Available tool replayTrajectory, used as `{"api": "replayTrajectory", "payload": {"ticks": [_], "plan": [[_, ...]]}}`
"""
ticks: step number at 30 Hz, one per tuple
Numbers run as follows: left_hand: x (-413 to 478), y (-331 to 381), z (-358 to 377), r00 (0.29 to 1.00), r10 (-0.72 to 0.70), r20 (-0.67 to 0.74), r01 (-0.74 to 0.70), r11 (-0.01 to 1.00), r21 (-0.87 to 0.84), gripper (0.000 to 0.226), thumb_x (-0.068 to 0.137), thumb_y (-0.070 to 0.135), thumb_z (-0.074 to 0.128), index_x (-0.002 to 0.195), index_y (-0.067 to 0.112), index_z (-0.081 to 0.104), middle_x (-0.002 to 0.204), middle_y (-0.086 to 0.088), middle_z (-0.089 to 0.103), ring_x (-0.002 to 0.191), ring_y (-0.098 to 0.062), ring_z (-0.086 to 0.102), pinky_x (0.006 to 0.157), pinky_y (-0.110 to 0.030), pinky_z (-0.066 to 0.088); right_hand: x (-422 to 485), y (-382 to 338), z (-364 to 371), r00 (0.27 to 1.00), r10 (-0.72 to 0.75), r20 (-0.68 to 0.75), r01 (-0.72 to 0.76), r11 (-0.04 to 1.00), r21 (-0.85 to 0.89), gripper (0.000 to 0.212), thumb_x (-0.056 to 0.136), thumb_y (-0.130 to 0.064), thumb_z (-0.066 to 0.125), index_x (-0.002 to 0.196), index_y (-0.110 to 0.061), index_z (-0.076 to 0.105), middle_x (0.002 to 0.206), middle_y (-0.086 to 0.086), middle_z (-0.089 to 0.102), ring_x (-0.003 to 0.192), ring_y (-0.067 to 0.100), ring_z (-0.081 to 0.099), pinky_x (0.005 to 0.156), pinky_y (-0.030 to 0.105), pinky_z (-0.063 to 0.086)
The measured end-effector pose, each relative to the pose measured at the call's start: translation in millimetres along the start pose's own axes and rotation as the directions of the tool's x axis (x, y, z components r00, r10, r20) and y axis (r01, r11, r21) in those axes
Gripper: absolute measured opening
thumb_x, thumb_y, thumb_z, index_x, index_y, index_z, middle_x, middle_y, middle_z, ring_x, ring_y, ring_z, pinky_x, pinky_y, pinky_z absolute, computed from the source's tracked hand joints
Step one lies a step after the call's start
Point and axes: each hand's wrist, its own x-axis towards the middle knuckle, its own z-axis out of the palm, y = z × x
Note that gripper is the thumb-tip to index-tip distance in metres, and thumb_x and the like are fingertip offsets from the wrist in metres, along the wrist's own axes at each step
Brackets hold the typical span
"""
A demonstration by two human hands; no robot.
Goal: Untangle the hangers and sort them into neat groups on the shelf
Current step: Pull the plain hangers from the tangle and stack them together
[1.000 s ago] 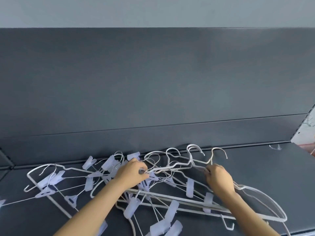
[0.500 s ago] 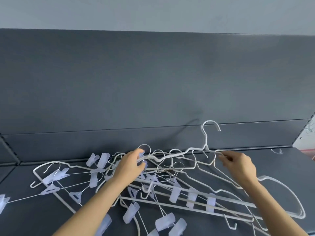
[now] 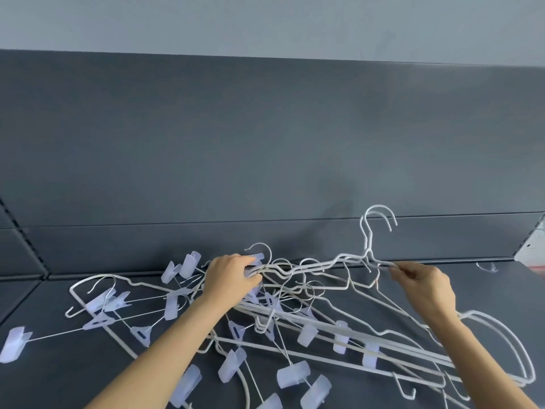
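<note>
Your dark grey metal shelf (image 3: 59,379) runs under a matching back panel (image 3: 265,143), with pale grey wall (image 3: 265,22) above. The tangle of white wire hangers and translucent-clip hangers (image 3: 306,335) sprawls across the shelf in front of you. Your left hand (image 3: 228,278) has its grip curled around wires in the heap's middle; your right hand (image 3: 424,286) has its grip pinched on the shoulder of two raised white hangers (image 3: 367,243) (hooks upright, stacked together), clear of the shelf.

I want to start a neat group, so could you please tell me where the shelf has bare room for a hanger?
Bare shelf lies right of the right hand, by the back panel, and at the front-left corner. Around the left hand the hanger tangle is crowded.
</note>
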Motion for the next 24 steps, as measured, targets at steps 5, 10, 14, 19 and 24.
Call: {"api": "replayTrajectory", "payload": {"ticks": [5,10,14,19,24], "plan": [[-6.7,-26.8,-7.3,1.000,-0.024,0.005,0.023,0.994,0.110,0.038,0.085,0.041,0.057,0.116,0.021,0.062,0.121,0.001,0.061,0.114,-0.018,0.052,0.113,-0.038,0.019,-4.1,4.2,9.8,0.998,0.036,0.044,-0.034,0.999,-0.034,0.018,0.084,-0.025,0.061,0.070,-0.018,0.069,0.073,0.016,0.066,0.074,0.035,0.055,0.065,0.035,0.040],[-15.9,-47.3,-10.0,1.000,0.008,0.015,-0.009,0.995,0.095,0.033,0.087,0.033,0.056,0.117,0.021,0.061,0.123,0.003,0.057,0.117,-0.017,0.048,0.115,-0.034,0.011,-2.9,1.8,14.2,0.998,-0.003,0.058,0.005,0.999,-0.039,0.021,0.086,-0.025,0.059,0.078,-0.008,0.069,0.069,0.016,0.065,0.073,0.037,0.055,0.062,0.035,0.041],[-14.9,-56.6,-14.1,0.992,-0.047,-0.117,0.063,0.988,0.140,0.054,0.081,0.039,0.062,0.130,0.020,0.049,0.135,-0.008,0.047,0.128,-0.027,0.038,0.112,-0.048,0.016,0.3,-3.8,15.9,0.992,-0.040,0.116,0.041,0.999,-0.015,0.026,0.086,-0.025,0.059,0.077,-0.002,0.064,0.055,0.011,0.052,0.059,0.027,0.039,0.056,0.033,0.033],[-15.7,-67.0,-24.1,0.991,-0.132,-0.016,0.133,0.991,0.009,0.015,0.082,0.029,0.058,0.090,0.024,0.069,0.107,0.003,0.061,0.107,-0.024,0.053,0.100,-0.046,0.034,3.0,-11.3,16.6,0.987,-0.029,0.155,0.033,0.999,-0.024,0.026,0.086,-0.024,0.059,0.065,-0.009,0.063,0.046,0.003,0.044,0.053,0.022,0.035,0.053,0.032,0.032],[-19.4,-61.0,-25.8,0.994,-0.077,0.072,0.091,0.972,-0.217,0.027,0.082,0.007,0.054,0.059,0.020,0.061,0.084,-0.004,0.064,0.088,-0.024,0.053,0.081,-0.029,0.037,7.1,-28.7,34.8,0.983,-0.049,0.179,0.050,0.999,-0.001,0.029,0.085,-0.025,0.059,0.074,0.002,0.064,0.044,-0.001,0.036,0.055,0.022,0.029,0.055,0.030,0.029]]}}
